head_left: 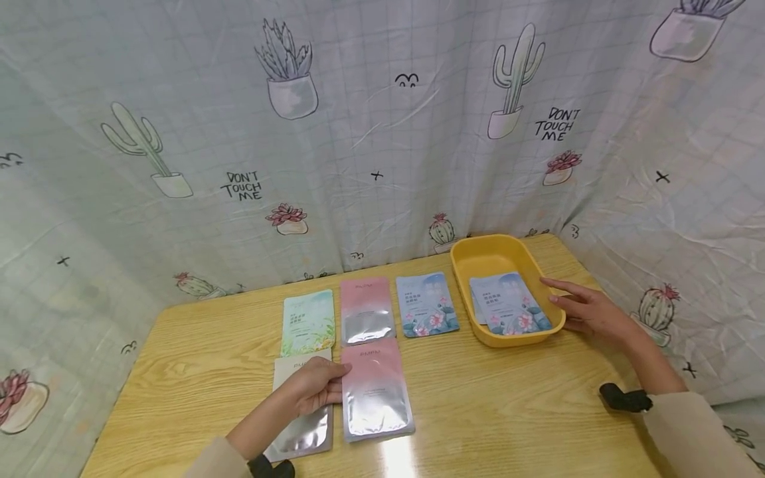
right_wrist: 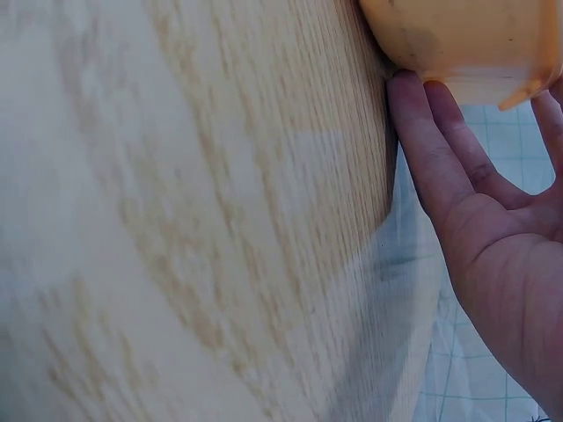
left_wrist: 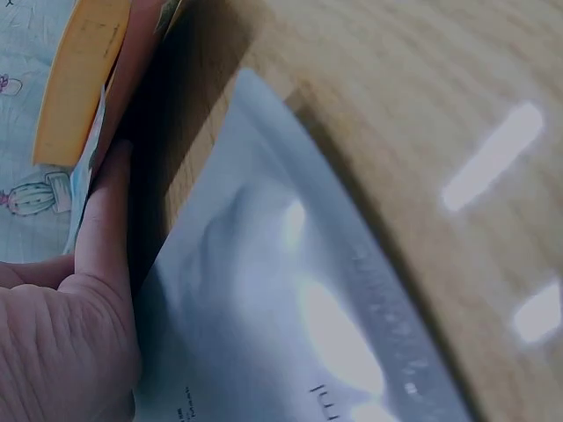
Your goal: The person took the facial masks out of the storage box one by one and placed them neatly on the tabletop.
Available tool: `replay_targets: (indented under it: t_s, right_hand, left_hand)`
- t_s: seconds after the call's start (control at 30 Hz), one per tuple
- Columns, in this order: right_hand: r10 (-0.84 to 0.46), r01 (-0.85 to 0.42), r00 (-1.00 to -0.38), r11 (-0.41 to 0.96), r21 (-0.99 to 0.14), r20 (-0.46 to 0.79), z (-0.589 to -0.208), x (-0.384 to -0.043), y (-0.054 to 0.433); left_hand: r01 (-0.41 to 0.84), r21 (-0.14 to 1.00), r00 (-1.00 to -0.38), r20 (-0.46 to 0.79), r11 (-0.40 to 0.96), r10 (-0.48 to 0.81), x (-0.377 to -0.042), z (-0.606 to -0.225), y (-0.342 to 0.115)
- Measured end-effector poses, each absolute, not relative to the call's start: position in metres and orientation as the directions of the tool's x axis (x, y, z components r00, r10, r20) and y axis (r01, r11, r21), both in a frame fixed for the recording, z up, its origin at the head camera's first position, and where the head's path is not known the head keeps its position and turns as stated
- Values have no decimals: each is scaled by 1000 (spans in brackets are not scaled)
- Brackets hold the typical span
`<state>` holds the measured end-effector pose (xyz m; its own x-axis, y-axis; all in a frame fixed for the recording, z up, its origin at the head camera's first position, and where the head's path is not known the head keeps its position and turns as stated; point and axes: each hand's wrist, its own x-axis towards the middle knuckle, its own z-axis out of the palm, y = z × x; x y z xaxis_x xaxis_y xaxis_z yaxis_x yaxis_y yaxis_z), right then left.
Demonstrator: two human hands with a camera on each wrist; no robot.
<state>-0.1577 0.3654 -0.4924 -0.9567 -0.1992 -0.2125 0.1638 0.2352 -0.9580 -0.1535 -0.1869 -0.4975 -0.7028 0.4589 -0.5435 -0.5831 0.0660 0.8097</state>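
On the wooden table, my left hand (head_left: pixel 313 386) pinches the left edge of a pink-and-silver face mask packet (head_left: pixel 376 392), thumb on its front. Below that hand lies a white-and-silver mask packet (head_left: pixel 312 428), partly covered by it; its silver end (left_wrist: pixel 264 264) fills much of the left wrist view. My right hand (head_left: pixel 592 310) touches the right side of a yellow plastic basket (head_left: pixel 491 247) with extended fingers. Those fingertips meet the basket's lower wall (right_wrist: pixel 466 44) in the right wrist view. Two blue floral mask packets (head_left: pixel 516 302) overlap inside the basket.
Behind the held packet lie a green mask packet (head_left: pixel 307 322), another pink-and-silver packet (head_left: pixel 367 311) and a blue floral packet (head_left: pixel 426 304) left of the basket. A cactus-print curtain (head_left: pixel 382 133) hangs along the table's back and sides.
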Motion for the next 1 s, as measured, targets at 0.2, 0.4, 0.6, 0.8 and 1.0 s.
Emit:
replay_targets:
  t_s: [0.2, 0.4, 0.6, 0.8, 1.0]
  right_hand:
    - [-201, 165, -956, 236, -958, -214, -494, -157, 365]
    - [-189, 162, -959, 241, -957, -211, -493, -155, 365]
    - [-185, 167, -959, 247, -955, -215, -493, -155, 365]
    - [-184, 169, -958, 250, -953, -218, -492, -156, 365]
    - [-196, 166, -957, 234, -958, -214, -492, -157, 367]
  left_hand:
    - [-573, 817, -712, -535, 65, 454, -157, -498, -186]
    - [-536, 841, -733, -506, 72, 454, -157, -496, -183]
    - [-461, 877, -795, -474, 131, 379, -158, -490, -181]
    - [-406, 893, -829, -449, 191, 335, -159, -481, -183]
    - [-298, 906, -867, -389, 301, 311, -161, -477, -184]
